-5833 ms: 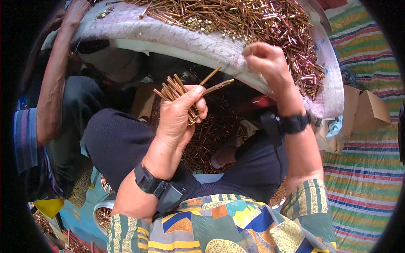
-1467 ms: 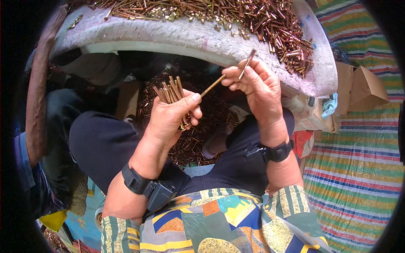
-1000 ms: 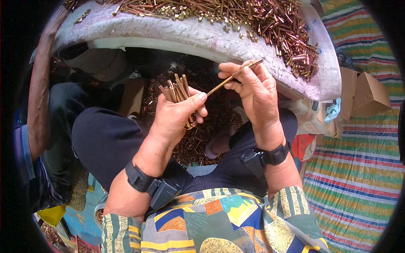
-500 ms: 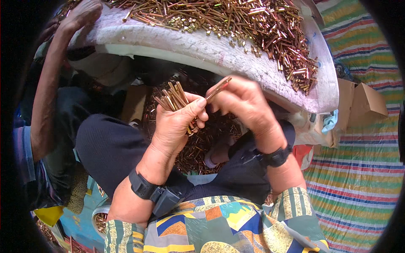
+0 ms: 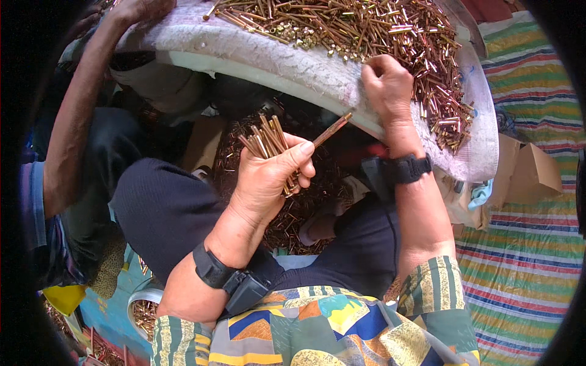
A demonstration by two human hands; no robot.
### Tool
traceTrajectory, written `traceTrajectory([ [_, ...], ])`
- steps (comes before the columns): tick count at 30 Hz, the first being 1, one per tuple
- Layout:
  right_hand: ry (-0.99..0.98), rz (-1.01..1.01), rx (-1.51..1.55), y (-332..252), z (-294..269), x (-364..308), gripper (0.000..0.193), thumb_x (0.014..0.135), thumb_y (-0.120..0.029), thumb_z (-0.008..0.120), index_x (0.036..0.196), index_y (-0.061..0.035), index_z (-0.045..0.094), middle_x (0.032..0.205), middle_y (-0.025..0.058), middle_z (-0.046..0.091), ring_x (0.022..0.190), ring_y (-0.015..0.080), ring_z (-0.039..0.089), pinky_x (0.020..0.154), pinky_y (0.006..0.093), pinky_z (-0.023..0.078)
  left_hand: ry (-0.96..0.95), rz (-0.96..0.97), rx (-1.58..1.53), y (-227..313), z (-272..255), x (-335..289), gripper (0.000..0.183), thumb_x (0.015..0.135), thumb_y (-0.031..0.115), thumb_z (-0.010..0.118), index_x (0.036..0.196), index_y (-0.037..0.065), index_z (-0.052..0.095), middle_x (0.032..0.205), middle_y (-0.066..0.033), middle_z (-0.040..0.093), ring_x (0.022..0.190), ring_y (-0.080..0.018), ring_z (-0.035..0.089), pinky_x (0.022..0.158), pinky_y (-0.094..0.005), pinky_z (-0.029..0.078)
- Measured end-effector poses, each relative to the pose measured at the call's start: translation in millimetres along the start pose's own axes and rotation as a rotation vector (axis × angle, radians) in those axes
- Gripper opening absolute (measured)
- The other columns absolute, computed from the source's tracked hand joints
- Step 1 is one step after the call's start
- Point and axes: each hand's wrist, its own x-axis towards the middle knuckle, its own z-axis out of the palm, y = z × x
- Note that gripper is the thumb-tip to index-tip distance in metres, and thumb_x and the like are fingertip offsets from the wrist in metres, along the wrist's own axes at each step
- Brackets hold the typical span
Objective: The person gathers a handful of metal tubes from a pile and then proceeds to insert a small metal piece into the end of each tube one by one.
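My left hand (image 5: 268, 177) is closed around a bundle of long brass-coloured bolts (image 5: 267, 137), their ends fanning out above the fingers. Between its thumb and forefinger one bolt (image 5: 334, 129) sticks out to the upper right, apart from the bundle. My right hand (image 5: 390, 88) is over the padded rim of the work surface (image 5: 256, 70), at the edge of a heap of bolts (image 5: 366, 24). Its fingers are curled together, and whatever is in them is hidden. Just left of it lie small golden nuts (image 5: 311, 46).
Another person's arm (image 5: 82, 116) reaches onto the surface at the left. More bolts (image 5: 241, 131) lie below, between my knees. A bowl of bolts (image 5: 145, 314) stands at lower left. A cardboard box (image 5: 531, 171) and a striped sheet (image 5: 519, 262) are at the right.
My right hand has moved away from the single bolt, up and right to the padded rim beside the heap. My left hand still grips the bundle and the protruding bolt.
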Motion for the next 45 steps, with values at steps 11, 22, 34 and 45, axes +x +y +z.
traceTrajectory([
  [11,-0.405,0.307,1.019,-31,-74,-62,0.01,0.077,-0.002,0.062,0.085,0.0004,0.066,0.072,0.0016,0.06,0.063,0.0055,0.052,0.055,0.0178,0.04,-0.044,-0.054,0.067,-7,7,0,0.012,0.078,0.014,0.065,0.082,0.003,0.06,0.06,-0.0043,0.059,0.046,-0.0096,0.053,0.04,-0.0187,0.04],
  [22,-0.417,0.288,1.086,-36,-88,-77,0.031,0.075,0.005,0.059,0.105,0.0015,0.052,0.084,0.0048,0.059,0.075,0.0087,0.054,0.069,0.0214,0.045,-0.083,-0.099,0.146,-12,14,-2,0.014,0.077,0.017,0.066,0.08,0.005,0.058,0.058,-0.003,0.058,0.045,-0.0091,0.053,0.039,-0.0187,0.04],
  [34,-0.416,0.286,0.913,-41,-84,-77,0.023,0.08,-0.005,0.06,0.101,0.0003,0.052,0.073,0.0002,0.057,0.06,0.0026,0.049,0.054,0.016,0.04,-0.079,-0.112,0.18,-9,12,-3,0.014,0.076,0.015,0.067,0.08,0.005,0.057,0.058,-0.0029,0.057,0.048,-0.0095,0.055,0.042,-0.0197,0.043],
  [45,-0.527,0.291,0.84,-27,-83,-93,0.014,0.086,-0.013,0.056,0.078,-0.0013,0.055,0.06,-0.0009,0.052,0.049,0.0038,0.044,0.043,0.0189,0.035,-0.125,-0.144,0.188,-7,7,-3,0.016,0.074,0.016,0.069,0.081,0.003,0.061,0.059,-0.0046,0.058,0.048,-0.0101,0.055,0.043,-0.02,0.043],
])
